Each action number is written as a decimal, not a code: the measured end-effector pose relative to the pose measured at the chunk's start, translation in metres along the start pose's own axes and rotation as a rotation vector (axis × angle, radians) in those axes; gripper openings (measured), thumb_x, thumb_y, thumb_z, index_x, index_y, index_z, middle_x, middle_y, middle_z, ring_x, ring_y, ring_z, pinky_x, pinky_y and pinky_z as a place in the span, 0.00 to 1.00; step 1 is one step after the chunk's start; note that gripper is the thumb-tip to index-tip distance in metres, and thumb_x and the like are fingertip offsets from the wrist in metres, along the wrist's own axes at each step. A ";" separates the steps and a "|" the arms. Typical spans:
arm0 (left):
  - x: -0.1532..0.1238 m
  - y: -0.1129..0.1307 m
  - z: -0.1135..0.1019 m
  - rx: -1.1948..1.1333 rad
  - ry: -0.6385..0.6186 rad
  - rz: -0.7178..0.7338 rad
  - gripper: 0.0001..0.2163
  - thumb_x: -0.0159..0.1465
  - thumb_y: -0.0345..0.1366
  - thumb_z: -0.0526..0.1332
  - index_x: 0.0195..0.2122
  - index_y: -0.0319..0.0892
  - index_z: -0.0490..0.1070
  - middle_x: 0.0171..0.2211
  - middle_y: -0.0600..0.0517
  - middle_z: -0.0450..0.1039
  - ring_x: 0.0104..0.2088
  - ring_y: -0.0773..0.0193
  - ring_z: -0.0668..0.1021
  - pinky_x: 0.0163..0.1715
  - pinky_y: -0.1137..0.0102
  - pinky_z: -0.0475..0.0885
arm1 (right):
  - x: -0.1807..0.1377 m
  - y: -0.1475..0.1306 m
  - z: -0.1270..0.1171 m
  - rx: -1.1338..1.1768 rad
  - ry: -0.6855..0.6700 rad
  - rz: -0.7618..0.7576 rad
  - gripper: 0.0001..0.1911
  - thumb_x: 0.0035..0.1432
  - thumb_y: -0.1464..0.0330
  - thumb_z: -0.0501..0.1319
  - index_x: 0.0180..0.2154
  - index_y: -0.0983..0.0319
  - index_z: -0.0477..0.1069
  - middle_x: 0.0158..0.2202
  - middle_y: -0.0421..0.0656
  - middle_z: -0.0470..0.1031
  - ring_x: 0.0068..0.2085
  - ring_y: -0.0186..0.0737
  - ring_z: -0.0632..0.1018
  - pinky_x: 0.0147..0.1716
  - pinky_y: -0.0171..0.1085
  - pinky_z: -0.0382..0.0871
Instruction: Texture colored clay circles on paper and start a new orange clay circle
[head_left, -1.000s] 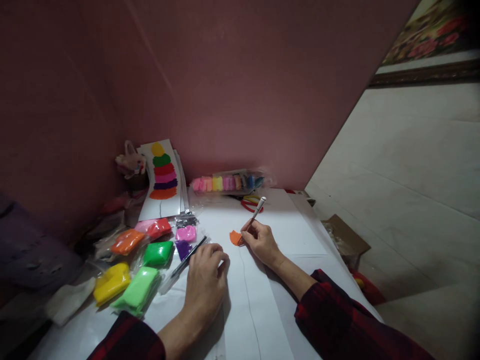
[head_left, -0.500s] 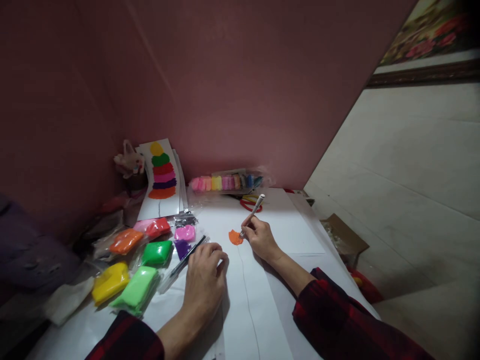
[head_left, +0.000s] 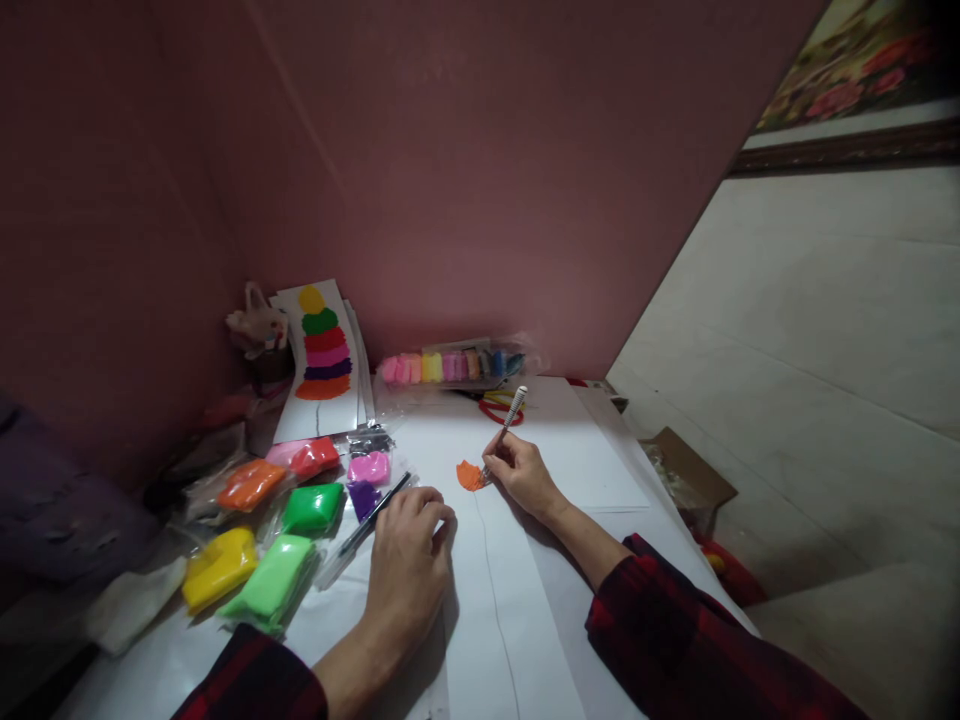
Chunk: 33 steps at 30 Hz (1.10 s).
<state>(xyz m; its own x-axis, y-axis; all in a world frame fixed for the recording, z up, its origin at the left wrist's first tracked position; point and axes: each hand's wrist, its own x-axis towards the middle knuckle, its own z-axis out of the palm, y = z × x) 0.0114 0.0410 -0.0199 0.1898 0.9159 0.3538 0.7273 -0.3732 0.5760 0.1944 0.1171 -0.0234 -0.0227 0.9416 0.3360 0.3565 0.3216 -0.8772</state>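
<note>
My right hand point(head_left: 521, 472) is closed in a pinch round a thin tool with a white ribbed handle point(head_left: 512, 408). Its tip rests on a small flat piece of orange clay point(head_left: 469, 476) that lies on a white sheet of paper point(head_left: 495, 600) with a pencil line down it. My left hand point(head_left: 409, 565) lies palm down on the sheet, fingers loosely curled, holding nothing. A black pen in a clear sleeve point(head_left: 371, 518) lies just beyond its fingertips.
Bagged clay lumps lie at the left: yellow point(head_left: 220, 566), light green point(head_left: 274, 581), green point(head_left: 313, 506), orange point(head_left: 251, 483), red point(head_left: 315, 456), pink point(head_left: 371, 466). A card with stacked coloured clay bands point(head_left: 324, 345) leans on the wall. A clay strip pack point(head_left: 450, 365) and scissors point(head_left: 501, 406) lie behind. A cardboard box point(head_left: 686, 475) sits right.
My right hand with the tool has shifted slightly over the orange clay, and the tool's handle tilted a little. My left hand has stayed put.
</note>
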 end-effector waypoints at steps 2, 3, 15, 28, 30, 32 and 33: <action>0.000 0.000 0.000 0.002 -0.001 -0.001 0.09 0.62 0.24 0.56 0.31 0.44 0.71 0.41 0.51 0.73 0.44 0.56 0.71 0.42 0.60 0.64 | 0.001 0.001 0.000 0.004 -0.027 0.013 0.02 0.50 0.70 0.58 0.26 0.61 0.67 0.20 0.36 0.67 0.23 0.34 0.70 0.24 0.33 0.66; 0.000 0.000 0.000 0.003 -0.001 -0.001 0.09 0.62 0.24 0.56 0.30 0.44 0.71 0.41 0.51 0.73 0.44 0.56 0.71 0.42 0.60 0.64 | 0.002 0.001 0.000 0.006 -0.034 0.018 0.02 0.50 0.70 0.58 0.27 0.61 0.67 0.20 0.36 0.68 0.23 0.34 0.70 0.25 0.34 0.67; 0.000 -0.002 0.001 -0.001 -0.015 -0.004 0.08 0.62 0.24 0.56 0.30 0.43 0.72 0.40 0.51 0.73 0.44 0.57 0.71 0.42 0.61 0.63 | 0.007 0.003 0.004 0.004 0.038 0.031 0.03 0.51 0.69 0.57 0.27 0.61 0.68 0.21 0.37 0.68 0.24 0.35 0.72 0.26 0.34 0.68; 0.001 0.000 0.001 0.017 -0.006 -0.006 0.08 0.61 0.24 0.57 0.31 0.43 0.73 0.40 0.52 0.73 0.44 0.56 0.72 0.41 0.62 0.64 | 0.003 -0.001 0.011 0.059 0.055 -0.011 0.04 0.54 0.67 0.57 0.30 0.60 0.66 0.24 0.39 0.71 0.26 0.37 0.75 0.25 0.34 0.72; 0.001 0.000 0.001 0.013 -0.005 -0.006 0.08 0.61 0.24 0.57 0.31 0.43 0.73 0.40 0.52 0.73 0.44 0.56 0.72 0.42 0.61 0.64 | 0.004 -0.003 0.013 0.044 0.017 -0.016 0.03 0.53 0.69 0.57 0.28 0.61 0.66 0.23 0.38 0.70 0.25 0.36 0.75 0.26 0.34 0.72; 0.001 0.000 0.000 0.009 -0.006 -0.007 0.08 0.61 0.24 0.57 0.31 0.43 0.73 0.41 0.52 0.73 0.45 0.56 0.72 0.42 0.61 0.64 | 0.005 -0.004 0.014 0.023 -0.011 -0.019 0.03 0.53 0.71 0.57 0.27 0.61 0.67 0.22 0.38 0.70 0.24 0.36 0.75 0.26 0.34 0.71; 0.001 0.000 0.001 0.008 -0.007 -0.007 0.08 0.62 0.24 0.57 0.31 0.43 0.73 0.41 0.51 0.73 0.45 0.56 0.71 0.42 0.61 0.64 | 0.006 -0.004 0.014 0.013 -0.019 -0.019 0.03 0.52 0.71 0.57 0.27 0.61 0.67 0.22 0.38 0.70 0.24 0.35 0.75 0.26 0.33 0.70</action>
<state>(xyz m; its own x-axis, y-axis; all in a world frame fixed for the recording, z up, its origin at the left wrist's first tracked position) 0.0117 0.0418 -0.0202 0.1891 0.9194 0.3448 0.7337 -0.3656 0.5727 0.1796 0.1225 -0.0229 -0.0474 0.9368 0.3466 0.3434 0.3411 -0.8751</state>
